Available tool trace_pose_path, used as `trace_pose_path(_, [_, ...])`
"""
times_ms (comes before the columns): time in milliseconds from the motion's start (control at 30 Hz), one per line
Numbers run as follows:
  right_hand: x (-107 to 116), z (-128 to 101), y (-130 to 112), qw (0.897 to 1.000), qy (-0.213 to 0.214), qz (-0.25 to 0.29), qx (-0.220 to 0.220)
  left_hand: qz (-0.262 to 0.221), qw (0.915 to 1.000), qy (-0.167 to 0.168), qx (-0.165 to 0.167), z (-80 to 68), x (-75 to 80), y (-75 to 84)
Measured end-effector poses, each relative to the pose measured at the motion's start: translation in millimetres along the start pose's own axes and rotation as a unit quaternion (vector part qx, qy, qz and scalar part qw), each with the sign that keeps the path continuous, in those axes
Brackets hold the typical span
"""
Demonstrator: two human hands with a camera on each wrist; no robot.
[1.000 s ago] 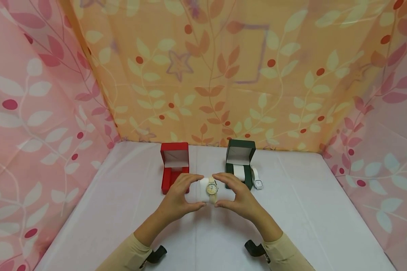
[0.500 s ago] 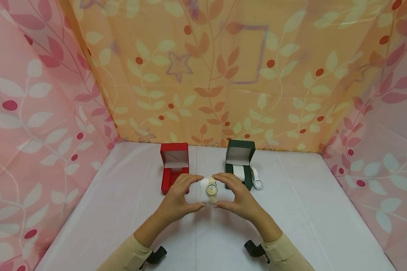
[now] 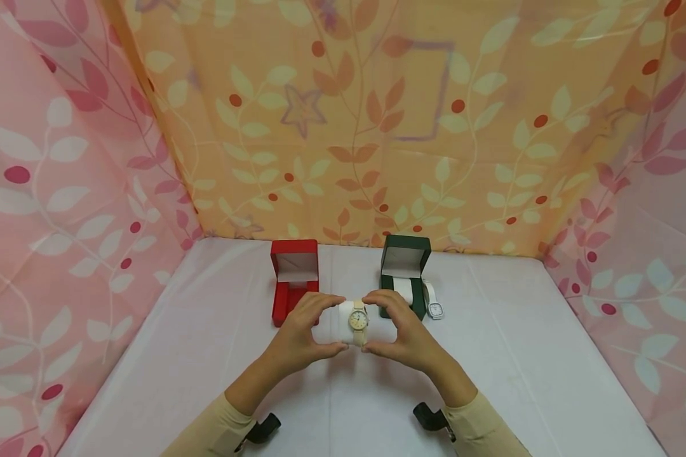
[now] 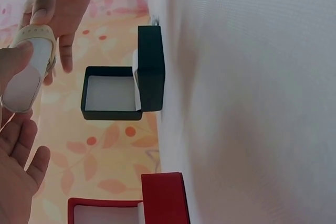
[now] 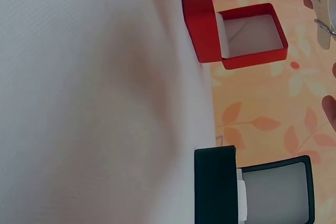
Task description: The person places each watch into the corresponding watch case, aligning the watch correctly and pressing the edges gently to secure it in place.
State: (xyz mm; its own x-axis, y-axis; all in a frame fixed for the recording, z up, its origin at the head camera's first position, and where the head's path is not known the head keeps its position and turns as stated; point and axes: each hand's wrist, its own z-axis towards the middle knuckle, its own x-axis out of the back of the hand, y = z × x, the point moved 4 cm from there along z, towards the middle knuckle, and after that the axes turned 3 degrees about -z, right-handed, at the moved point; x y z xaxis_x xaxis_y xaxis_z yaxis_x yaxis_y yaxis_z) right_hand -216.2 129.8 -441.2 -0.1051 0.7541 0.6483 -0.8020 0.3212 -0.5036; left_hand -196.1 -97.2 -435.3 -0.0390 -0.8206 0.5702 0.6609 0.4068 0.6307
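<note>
A cream-strapped wristwatch (image 3: 358,320) is wrapped round a white watch cushion (image 3: 344,317), raised above the table between two hands. My left hand (image 3: 303,329) pinches the cushion's left end between thumb and fingertips. From the other side my right hand (image 3: 404,330) holds the watch at its strap, thumb below and fingers above. The round cream dial faces up. In the left wrist view the left thumb (image 4: 18,56) presses the cushion's end, and the strap (image 4: 44,32) loops round it. A steel buckle (image 5: 324,27) shows on the strap in the right wrist view.
Behind the left hand stands an open red watch box (image 3: 294,260). An open dark green watch box (image 3: 406,254) with a white cushion inside is at the back right, and a white wristwatch (image 3: 434,309) lies beside it. White cloth (image 3: 520,355) covers the table; patterned curtains surround it.
</note>
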Motion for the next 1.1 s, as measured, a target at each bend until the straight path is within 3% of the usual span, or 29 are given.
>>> trace_pose_path(433, [-2.7, -1.1, -0.1, 0.999, -0.013, 0.037, -0.027, -0.012, 0.9999, -0.008, 0.009, -1.1, -2.3, -0.6])
trace_pose_path(1100, [-3.7, 0.3, -4.0, 0.999, -0.016, 0.047, -0.023, 0.005, 0.9996, -0.011, -0.026, -0.6, -5.4, -0.1])
